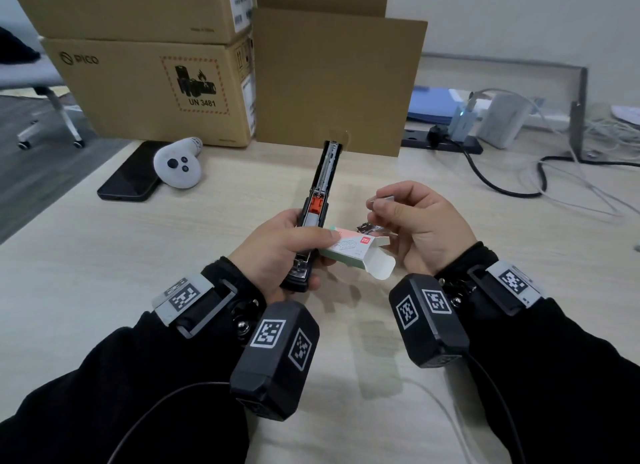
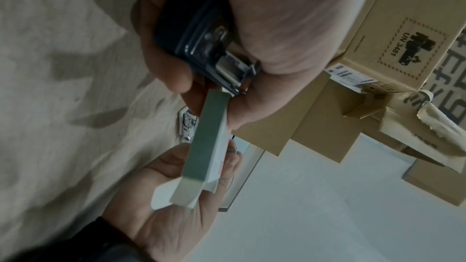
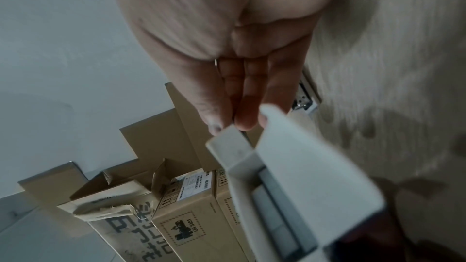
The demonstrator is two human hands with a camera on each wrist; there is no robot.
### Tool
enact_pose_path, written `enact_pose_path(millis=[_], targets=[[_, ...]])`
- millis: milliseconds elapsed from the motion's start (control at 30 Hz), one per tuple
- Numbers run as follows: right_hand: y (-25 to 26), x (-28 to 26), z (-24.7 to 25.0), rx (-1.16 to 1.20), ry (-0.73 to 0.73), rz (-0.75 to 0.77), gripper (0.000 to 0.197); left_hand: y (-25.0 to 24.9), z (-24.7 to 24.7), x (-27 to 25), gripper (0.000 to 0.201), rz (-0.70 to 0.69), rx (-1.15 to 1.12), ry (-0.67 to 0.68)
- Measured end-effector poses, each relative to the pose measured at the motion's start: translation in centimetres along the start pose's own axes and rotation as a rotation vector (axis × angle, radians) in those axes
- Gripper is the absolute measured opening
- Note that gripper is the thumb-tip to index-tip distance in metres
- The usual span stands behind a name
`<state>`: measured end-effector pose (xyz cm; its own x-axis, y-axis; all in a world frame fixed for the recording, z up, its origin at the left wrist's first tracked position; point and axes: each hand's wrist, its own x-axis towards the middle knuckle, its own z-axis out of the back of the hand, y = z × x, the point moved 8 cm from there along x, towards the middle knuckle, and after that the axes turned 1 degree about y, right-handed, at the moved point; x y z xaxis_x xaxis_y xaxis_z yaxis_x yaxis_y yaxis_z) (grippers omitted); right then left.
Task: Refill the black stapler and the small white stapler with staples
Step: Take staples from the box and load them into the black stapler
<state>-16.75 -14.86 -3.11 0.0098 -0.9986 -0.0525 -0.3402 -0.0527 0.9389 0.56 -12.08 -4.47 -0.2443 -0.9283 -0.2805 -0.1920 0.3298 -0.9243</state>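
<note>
My left hand [image 1: 287, 252] grips the black stapler [image 1: 313, 207] by its base, above the light wooden table [image 1: 104, 255]. The stapler is swung open, with its magazine and orange pusher showing and its long arm pointing away from me. The same hand's thumb pinches an open white-and-green staple box [image 1: 349, 252] against the stapler. To the right, my right hand [image 1: 415, 221] pinches a short silver staple strip [image 1: 382, 200] between thumb and fingertips. Just beyond the box, the small white stapler [image 2: 186, 125] lies on the table, partly hidden. The box's open flap [image 3: 290, 166] fills the right wrist view.
A black phone [image 1: 130, 176] and a white controller [image 1: 180, 165] lie at the far left. Stacked cardboard boxes [image 1: 149, 89] and a cardboard sheet [image 1: 339, 82] stand behind. A power strip [image 1: 443, 141], chargers and cables occupy the far right.
</note>
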Motion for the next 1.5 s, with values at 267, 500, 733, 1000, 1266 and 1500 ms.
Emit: enact_pose_path(millis=[267, 500, 733, 1000, 1266, 1500], targets=[[-0.7, -0.3, -0.7, 0.063, 0.074, -0.089, 0.013, 0.1, 0.1, 0.1, 0.022, 0.007, 0.013, 0.018], [-0.6, -0.3, -0.6, 0.049, 0.051, -0.072, 0.013, 0.1, 0.0, 0.2, 0.023, 0.002, 0.020, 0.028], [0.0, -0.5, -1.1, 0.005, 0.013, 0.014, 0.017, 0.1, -0.3, 0.0, 0.026, 0.011, 0.048, 0.038], [1.1, 0.0, -2.9, -0.155, 0.029, 0.131, 0.013, -0.2, -1.2, -0.6, 0.024, 0.027, 0.046, 0.078], [3.0, -0.1, -5.4, -0.465, 0.096, 0.376, 0.014, 0.0, -0.7, -0.1, 0.043, -0.026, 0.039, 0.052], [3.0, 0.0, -5.5, -0.518, 0.126, 0.409, 0.006, 0.0, -0.9, 0.0, 0.054, -0.025, 0.035, 0.082]])
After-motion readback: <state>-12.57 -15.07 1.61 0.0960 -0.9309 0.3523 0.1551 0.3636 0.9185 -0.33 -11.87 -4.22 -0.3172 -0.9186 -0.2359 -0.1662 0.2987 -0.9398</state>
